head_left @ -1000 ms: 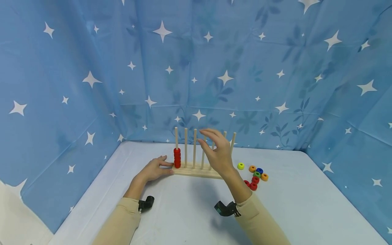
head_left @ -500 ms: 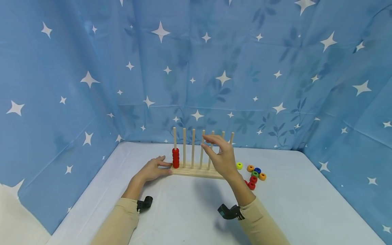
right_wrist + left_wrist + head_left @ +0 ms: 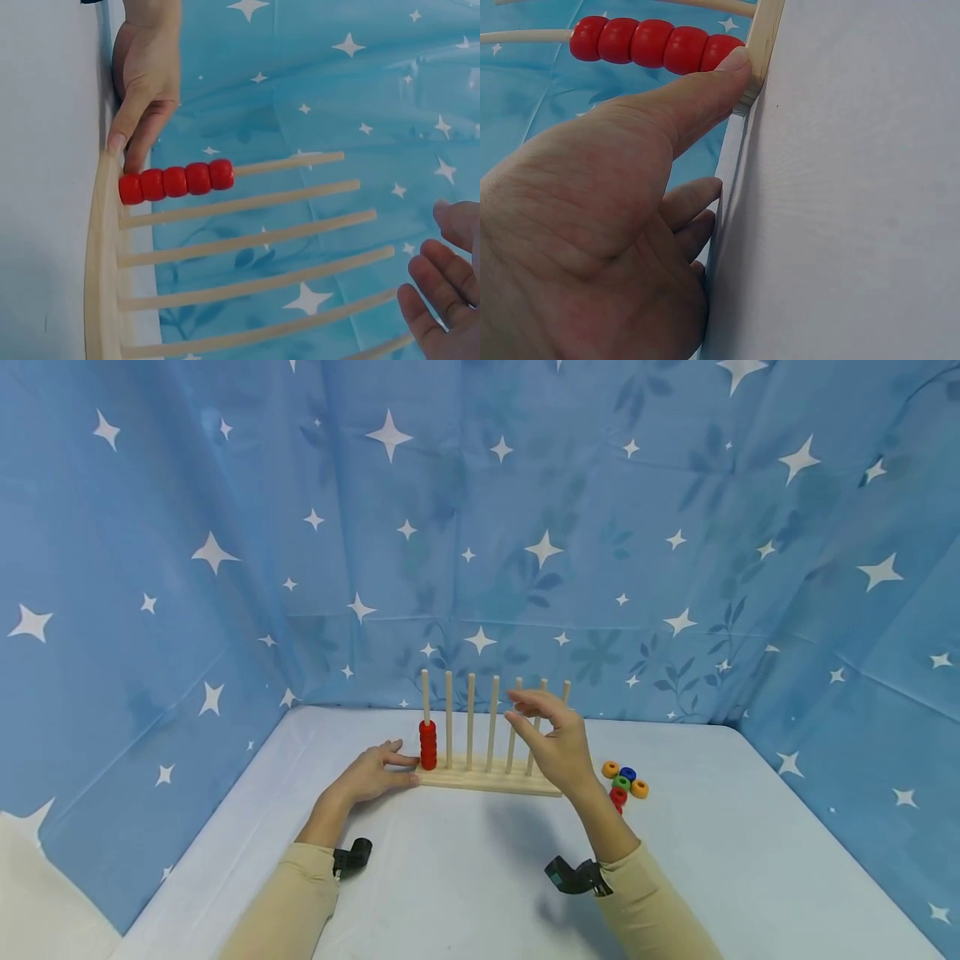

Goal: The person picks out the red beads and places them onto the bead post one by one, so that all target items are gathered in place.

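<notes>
A wooden bead rack with a row of upright pegs stands on the table. Several red beads are stacked on its leftmost peg; the other visible pegs are bare. My left hand grips the left end of the rack's base, thumb at the front and forefinger behind, as the right wrist view also shows. My right hand is raised before the right-hand pegs, hiding parts of them. Its fingers are loosely bent, thumb apart from the fingertips, with nothing between them. In the right wrist view, its fingers are apart from the pegs.
Loose beads lie on the white table right of the rack: orange, blue, green and red. My right forearm partly covers this group. A blue star-patterned curtain stands behind and at both sides.
My right hand has moved rightward along the pegs, uncovering the middle ones; the yellow bead is now hidden behind it. My left hand keeps its hold, and the view has shifted slightly.
</notes>
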`<state>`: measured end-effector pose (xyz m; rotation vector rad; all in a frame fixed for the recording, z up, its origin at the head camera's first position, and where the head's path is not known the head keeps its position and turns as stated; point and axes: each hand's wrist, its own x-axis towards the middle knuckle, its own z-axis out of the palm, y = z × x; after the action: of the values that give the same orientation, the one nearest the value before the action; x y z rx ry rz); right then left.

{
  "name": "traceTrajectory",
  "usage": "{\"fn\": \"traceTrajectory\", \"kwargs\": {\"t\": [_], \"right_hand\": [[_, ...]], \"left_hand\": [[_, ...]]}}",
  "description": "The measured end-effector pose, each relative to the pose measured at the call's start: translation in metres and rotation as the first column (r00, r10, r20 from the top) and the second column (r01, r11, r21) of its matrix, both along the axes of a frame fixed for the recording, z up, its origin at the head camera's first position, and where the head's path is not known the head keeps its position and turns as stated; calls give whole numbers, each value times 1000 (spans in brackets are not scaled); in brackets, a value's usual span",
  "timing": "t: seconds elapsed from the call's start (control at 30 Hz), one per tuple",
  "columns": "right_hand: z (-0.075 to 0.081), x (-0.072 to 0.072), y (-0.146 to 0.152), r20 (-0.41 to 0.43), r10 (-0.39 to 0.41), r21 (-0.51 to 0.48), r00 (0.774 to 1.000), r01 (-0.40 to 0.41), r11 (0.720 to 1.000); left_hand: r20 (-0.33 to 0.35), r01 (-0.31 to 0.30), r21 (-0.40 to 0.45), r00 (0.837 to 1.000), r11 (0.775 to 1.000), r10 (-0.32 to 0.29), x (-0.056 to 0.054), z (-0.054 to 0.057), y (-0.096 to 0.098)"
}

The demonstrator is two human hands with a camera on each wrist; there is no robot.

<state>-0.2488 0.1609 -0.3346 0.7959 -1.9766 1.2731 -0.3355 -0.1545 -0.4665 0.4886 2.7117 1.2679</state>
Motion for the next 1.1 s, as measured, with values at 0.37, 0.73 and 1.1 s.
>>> {"fn": "traceTrajectory", "kwargs": {"t": [0.37,0.73,1.1], "right_hand": [[4,0,26,25,-56,30,998,55,998],[6,-4,61,68,-115,36,991,113,993],[-9,-22,99,87,-207,92,975,199,976]], "left_hand": [[9,12,-1,1000,1000,-12,0,1,1],[11,3,17,1000,1000,-3,2,0,1],[0,4,5,1000,1000,-4,-2,-2,1]]}}
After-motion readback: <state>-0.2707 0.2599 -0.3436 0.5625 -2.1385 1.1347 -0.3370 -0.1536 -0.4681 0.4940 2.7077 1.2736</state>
